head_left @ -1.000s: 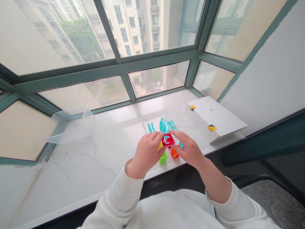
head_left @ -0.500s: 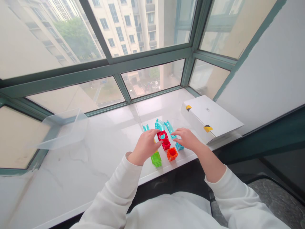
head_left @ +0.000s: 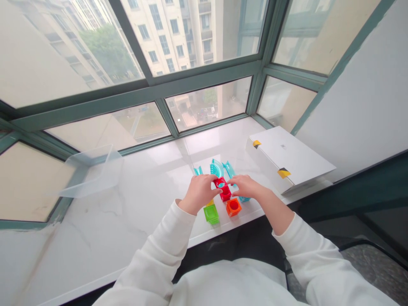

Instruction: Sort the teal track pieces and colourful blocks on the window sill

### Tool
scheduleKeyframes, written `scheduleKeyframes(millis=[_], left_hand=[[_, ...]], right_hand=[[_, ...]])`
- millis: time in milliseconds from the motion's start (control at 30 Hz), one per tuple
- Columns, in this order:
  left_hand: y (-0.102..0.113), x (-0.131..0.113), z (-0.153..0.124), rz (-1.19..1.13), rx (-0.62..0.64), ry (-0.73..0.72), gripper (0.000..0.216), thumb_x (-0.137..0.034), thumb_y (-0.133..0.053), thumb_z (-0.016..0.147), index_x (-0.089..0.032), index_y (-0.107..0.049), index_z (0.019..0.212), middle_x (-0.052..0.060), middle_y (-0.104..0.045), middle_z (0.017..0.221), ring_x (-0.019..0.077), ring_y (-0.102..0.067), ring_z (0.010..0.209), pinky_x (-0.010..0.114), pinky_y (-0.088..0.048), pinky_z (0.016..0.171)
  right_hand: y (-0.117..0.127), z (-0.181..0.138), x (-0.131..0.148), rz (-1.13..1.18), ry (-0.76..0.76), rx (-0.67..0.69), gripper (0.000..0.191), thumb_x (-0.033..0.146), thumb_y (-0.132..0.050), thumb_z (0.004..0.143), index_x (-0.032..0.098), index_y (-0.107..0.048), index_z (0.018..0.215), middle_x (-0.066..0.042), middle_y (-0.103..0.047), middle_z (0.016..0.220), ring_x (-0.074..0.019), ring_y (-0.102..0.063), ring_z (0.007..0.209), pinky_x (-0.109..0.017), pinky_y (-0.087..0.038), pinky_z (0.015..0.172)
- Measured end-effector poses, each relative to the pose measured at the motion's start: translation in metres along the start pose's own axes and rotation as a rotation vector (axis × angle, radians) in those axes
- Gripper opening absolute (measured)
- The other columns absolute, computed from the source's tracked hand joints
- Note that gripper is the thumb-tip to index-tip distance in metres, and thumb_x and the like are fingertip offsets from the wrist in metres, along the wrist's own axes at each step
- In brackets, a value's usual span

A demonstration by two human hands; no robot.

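A red cube block (head_left: pixel 223 188) with a round hole stands on the white marble sill (head_left: pixel 143 199). My left hand (head_left: pixel 199 192) and my right hand (head_left: pixel 247 187) pinch it from either side, fingers closed on it. A green block (head_left: pixel 211 213) and an orange block (head_left: pixel 233 207) sit just in front, near the sill's edge. A sliver of yellow block (head_left: pixel 209 203) shows under my left hand. Teal curved track pieces (head_left: pixel 218 168) lie behind the red block, and another teal piece (head_left: pixel 245 198) is partly hidden beneath my right hand.
A clear plastic tub (head_left: pixel 91 170) rests at the left by the window frame. A white flat box (head_left: pixel 287 159) with yellow-black tape lies at the right. The sill's front edge runs just below the blocks; a dark ledge and grey cushion are lower right.
The red block was held up in both hands a second ago; it has come down onto the sill among the other blocks, with both hands still on it.
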State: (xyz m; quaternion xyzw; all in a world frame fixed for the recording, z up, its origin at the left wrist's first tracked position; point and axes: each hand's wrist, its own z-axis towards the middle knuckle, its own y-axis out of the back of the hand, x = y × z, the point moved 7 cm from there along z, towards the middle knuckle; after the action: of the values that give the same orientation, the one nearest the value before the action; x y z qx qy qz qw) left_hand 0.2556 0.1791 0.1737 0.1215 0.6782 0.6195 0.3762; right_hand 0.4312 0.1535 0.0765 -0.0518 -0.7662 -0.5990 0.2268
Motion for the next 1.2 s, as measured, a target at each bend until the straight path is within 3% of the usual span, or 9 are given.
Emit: scheduleKeyframes(millis=[100,333,867,1200], left_hand=[[-0.004,-0.001,0.003,0.026,0.029,0.008,0.027,-0.045,-0.077,0.087,-0.027,-0.075,0.107,0.003,-0.080,0.102,0.0271,-0.072,0.100,0.037,-0.046,0.087],[-0.016,-0.008,0.010,0.059,0.073,0.007,0.029,-0.050,-0.073,0.089,-0.026,-0.075,0.106,0.005,-0.079,0.100,0.0277,-0.070,0.100,0.039,-0.044,0.089],[-0.029,-0.013,0.020,0.132,0.178,0.021,0.024,-0.042,-0.075,0.084,-0.025,-0.076,0.100,0.007,-0.078,0.093,0.0301,-0.070,0.099,0.041,-0.044,0.090],[-0.035,-0.014,0.021,0.164,0.163,0.003,0.025,-0.042,-0.076,0.082,-0.024,-0.078,0.099,0.008,-0.078,0.090,0.0321,-0.071,0.098,0.043,-0.044,0.090]], right_hand=[[-0.003,0.002,0.000,0.011,0.012,-0.006,0.047,0.036,-0.082,0.081,0.030,-0.071,0.126,-0.005,-0.074,0.111,-0.0258,-0.068,0.107,-0.033,-0.045,0.090],[-0.008,0.004,0.002,-0.013,0.035,-0.021,0.025,0.043,-0.080,0.082,0.028,-0.073,0.102,-0.003,-0.073,0.100,-0.0246,-0.068,0.099,-0.031,-0.041,0.081],[-0.014,0.007,-0.004,-0.013,0.048,-0.035,0.031,0.050,-0.080,0.082,0.026,-0.073,0.100,-0.003,-0.075,0.101,-0.0237,-0.069,0.095,-0.031,-0.042,0.080],[-0.011,0.007,-0.002,-0.004,0.050,-0.018,0.023,0.042,-0.078,0.082,0.026,-0.073,0.097,-0.003,-0.076,0.098,-0.0235,-0.069,0.093,-0.031,-0.042,0.079]])
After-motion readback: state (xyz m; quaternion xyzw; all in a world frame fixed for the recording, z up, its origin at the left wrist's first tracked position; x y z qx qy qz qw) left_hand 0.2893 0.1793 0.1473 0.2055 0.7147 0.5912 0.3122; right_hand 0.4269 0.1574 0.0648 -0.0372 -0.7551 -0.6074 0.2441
